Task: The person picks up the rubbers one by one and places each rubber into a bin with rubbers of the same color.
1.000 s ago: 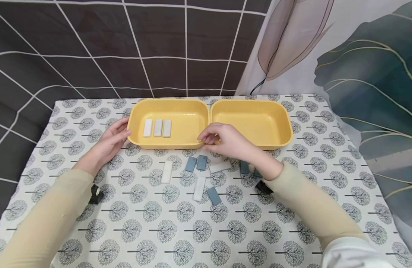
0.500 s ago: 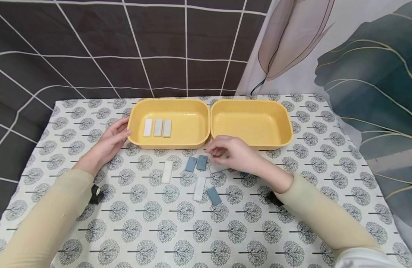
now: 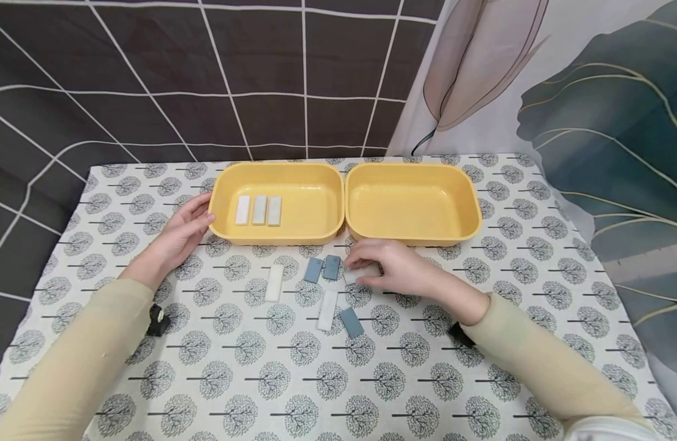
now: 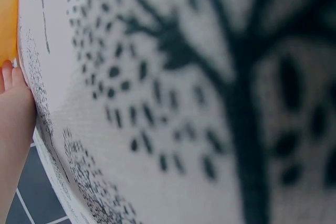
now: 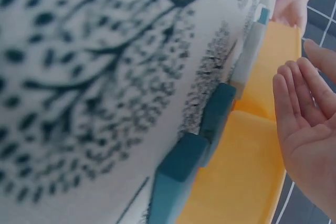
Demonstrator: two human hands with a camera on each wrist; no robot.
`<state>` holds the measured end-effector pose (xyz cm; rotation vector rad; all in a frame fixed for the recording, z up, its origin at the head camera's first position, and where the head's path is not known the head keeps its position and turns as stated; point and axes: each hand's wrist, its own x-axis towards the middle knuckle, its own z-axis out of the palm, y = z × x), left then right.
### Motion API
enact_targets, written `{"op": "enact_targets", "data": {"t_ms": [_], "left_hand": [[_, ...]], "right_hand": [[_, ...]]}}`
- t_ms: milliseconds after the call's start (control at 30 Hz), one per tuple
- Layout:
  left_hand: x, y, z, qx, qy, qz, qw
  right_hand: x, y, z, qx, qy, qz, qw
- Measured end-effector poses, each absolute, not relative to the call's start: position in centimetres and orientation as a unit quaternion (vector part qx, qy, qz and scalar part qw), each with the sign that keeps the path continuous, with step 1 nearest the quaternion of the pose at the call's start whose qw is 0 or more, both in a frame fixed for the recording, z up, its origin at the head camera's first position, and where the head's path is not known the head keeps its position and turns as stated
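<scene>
My left hand (image 3: pixel 180 233) rests against the left end of the left yellow tray (image 3: pixel 278 240), thumb at the rim. Its fingers touch that tray in the left wrist view (image 4: pixel 8 77). Low over the table, my right hand (image 3: pixel 393 267) has its fingers and thumb on either side of a whitish block (image 3: pixel 352 277). In the right wrist view the thumb and fingers stand apart, and this block (image 5: pixel 249 59) lies beyond the fingertips. Two blue-grey blocks (image 3: pixel 313 270) (image 3: pixel 332 267) lie just left of it. Three pale blocks (image 3: pixel 259 211) stand in a row inside the left tray.
A second yellow tray (image 3: pixel 415 208) adjoins the first on the right. Nearer me lie two white blocks (image 3: pixel 274 283) (image 3: pixel 327 310) and a blue-grey block (image 3: pixel 352 323). Dark teal blocks (image 5: pixel 176 174) near my right hand are hidden in the head view. Tree-patterned cloth (image 3: pixel 294 392) covers the table.
My right hand has moved from the left tray's front right corner down and toward me, over the whitish block. The left hand and trays have stayed put.
</scene>
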<state>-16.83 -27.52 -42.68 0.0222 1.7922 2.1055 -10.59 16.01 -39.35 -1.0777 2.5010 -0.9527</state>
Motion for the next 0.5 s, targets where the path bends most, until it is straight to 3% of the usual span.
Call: {"op": "enact_targets", "data": {"t_ms": [500], "left_hand": [[-16.8, -27.5, -42.6, 0.009, 0.635, 0.750, 0.185]], "right_hand": [[-11.1, 16.3, -40.6, -0.399, 0.859, -0.294, 0.131]]}}
